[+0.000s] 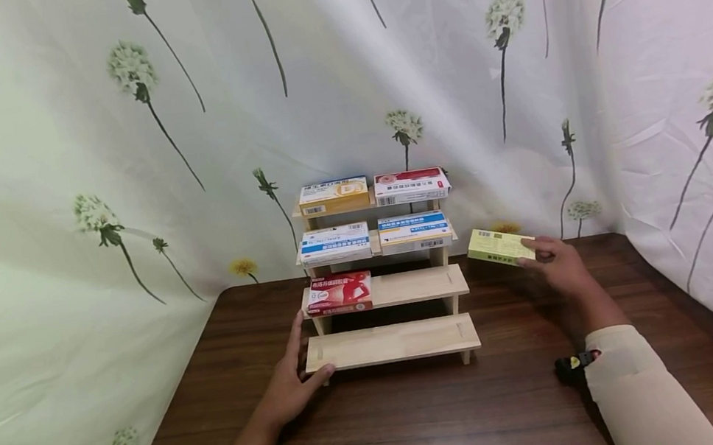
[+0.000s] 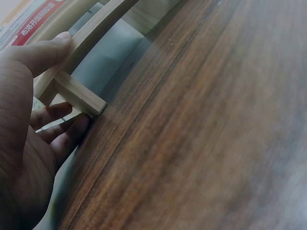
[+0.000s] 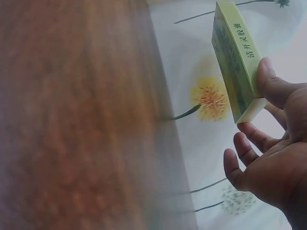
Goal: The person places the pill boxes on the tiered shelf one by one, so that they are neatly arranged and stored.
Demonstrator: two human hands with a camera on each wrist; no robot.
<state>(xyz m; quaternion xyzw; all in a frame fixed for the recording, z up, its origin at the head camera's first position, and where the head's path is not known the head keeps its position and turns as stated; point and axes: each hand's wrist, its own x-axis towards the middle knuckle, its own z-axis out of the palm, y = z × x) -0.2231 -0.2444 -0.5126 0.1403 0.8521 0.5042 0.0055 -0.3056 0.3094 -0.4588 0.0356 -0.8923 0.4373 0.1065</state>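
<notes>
My right hand [image 1: 562, 268] pinches a yellow-green medicine box [image 1: 499, 245] by its right end, holding it to the right of a stepped wooden stand [image 1: 391, 344]. In the right wrist view, the thumb lies on one face of the box [image 3: 237, 60], and the lower fingers are spread loosely. My left hand [image 1: 292, 382] grips the left end of the stand's lowest step. Its thumb rests on the board while the other fingers reach round beside the leg [image 2: 79, 93]. A red medicine box [image 1: 340, 293] lies on the left of the step above.
Higher on the stand lie a yellow-and-white box [image 1: 333, 195], a red-and-white box [image 1: 412, 186] and two blue-and-white boxes, left [image 1: 335, 245] and right [image 1: 414, 232]. The stand is on a dark wooden table [image 1: 421, 422]. A dandelion-patterned cloth [image 1: 331, 122] hangs behind and at the sides.
</notes>
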